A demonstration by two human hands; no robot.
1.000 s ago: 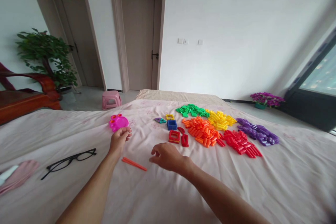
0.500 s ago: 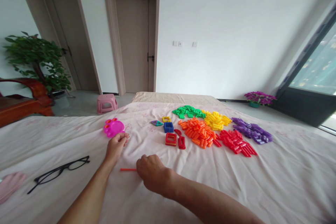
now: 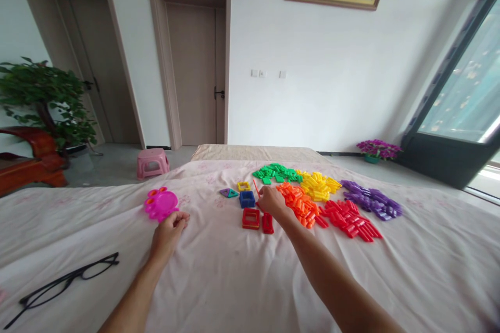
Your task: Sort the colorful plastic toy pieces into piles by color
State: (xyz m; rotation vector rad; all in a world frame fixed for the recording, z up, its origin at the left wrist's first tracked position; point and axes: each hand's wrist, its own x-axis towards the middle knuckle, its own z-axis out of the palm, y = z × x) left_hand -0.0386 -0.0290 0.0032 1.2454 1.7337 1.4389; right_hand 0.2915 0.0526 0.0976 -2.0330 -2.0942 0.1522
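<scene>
My right hand point(image 3: 271, 201) is closed on a thin red stick point(image 3: 256, 187), which points up and left beside the orange pieces point(image 3: 300, 205). Just left of that hand are a blue square frame point(image 3: 247, 199), a yellow frame point(image 3: 244, 186) and small triangles point(image 3: 228, 193). Red square frames point(image 3: 250, 218) and a red rectangular frame point(image 3: 267, 223) lie nearer to me. My left hand point(image 3: 172, 226) rests with curled fingers at the near edge of a pink paw-shaped dish point(image 3: 166, 203); whether anything is between its fingers is hidden.
Heaps of green point(image 3: 277, 173), yellow point(image 3: 319, 186), red point(image 3: 351, 219) and purple pieces point(image 3: 371, 199) spread to the right on the cloth-covered table point(image 3: 219, 281). Black glasses point(image 3: 70, 280) lie at the near left. A pink stool point(image 3: 153, 163) stands beyond.
My right hand has moved forward and right with the red stick, from the bare cloth to beside the orange heap. My left hand stays by the dish. The view has shifted slightly.
</scene>
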